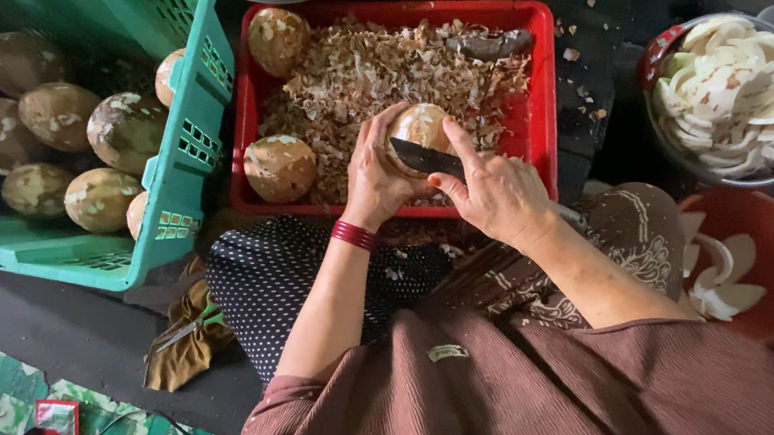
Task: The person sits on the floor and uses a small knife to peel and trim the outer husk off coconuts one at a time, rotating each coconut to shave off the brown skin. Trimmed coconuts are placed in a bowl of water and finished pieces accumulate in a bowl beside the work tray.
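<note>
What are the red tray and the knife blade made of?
The red tray looks like moulded plastic: bright, smooth, rounded rim. The knife blade in the right hand seems dark, dull metal: thin and flat, no shine. The left hand steadies the coconut.

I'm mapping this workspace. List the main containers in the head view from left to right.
Green crate of brown coconuts → red tray of shavings → bowl of white slices.

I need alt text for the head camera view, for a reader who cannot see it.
The left hand holds a coconut over a red tray of brown shavings while the right hand presses a dark knife against it. A green crate holds more coconuts.
</note>
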### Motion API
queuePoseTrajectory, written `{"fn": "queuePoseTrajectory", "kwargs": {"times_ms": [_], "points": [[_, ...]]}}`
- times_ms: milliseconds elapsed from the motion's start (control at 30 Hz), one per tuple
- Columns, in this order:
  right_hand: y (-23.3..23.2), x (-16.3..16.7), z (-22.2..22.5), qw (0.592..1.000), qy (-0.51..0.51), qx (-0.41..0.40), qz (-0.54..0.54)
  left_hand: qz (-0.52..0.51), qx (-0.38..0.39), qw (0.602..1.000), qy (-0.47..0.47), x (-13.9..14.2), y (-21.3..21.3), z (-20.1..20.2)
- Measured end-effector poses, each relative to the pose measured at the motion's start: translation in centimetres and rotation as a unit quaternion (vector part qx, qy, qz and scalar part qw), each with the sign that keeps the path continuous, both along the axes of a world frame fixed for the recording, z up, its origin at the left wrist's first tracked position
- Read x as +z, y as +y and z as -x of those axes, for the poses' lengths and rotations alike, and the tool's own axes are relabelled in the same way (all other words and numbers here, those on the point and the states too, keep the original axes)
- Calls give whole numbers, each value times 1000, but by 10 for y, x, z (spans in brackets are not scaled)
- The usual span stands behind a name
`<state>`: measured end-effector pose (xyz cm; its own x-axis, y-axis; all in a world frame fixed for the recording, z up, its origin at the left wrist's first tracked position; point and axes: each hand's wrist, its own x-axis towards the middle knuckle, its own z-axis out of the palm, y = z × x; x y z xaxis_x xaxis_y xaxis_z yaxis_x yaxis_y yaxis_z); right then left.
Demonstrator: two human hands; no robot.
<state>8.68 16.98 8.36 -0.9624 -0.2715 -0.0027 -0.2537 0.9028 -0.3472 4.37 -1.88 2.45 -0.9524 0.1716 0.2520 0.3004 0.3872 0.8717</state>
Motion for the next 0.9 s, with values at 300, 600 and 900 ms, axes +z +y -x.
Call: {"fn": "queuePoseTrajectory", "kwargs": {"times_ms": [300,600,900], "points": [[4,8,-7,1000,-10,-8,-13,10,7,999,32,3,-2,1],[5,-7,19,998,-10,-37,57,36,24,999,-27,5,7,-4],[6,3,8,998,-53,2,31,11,-12,999,35,1,0,4]]}}
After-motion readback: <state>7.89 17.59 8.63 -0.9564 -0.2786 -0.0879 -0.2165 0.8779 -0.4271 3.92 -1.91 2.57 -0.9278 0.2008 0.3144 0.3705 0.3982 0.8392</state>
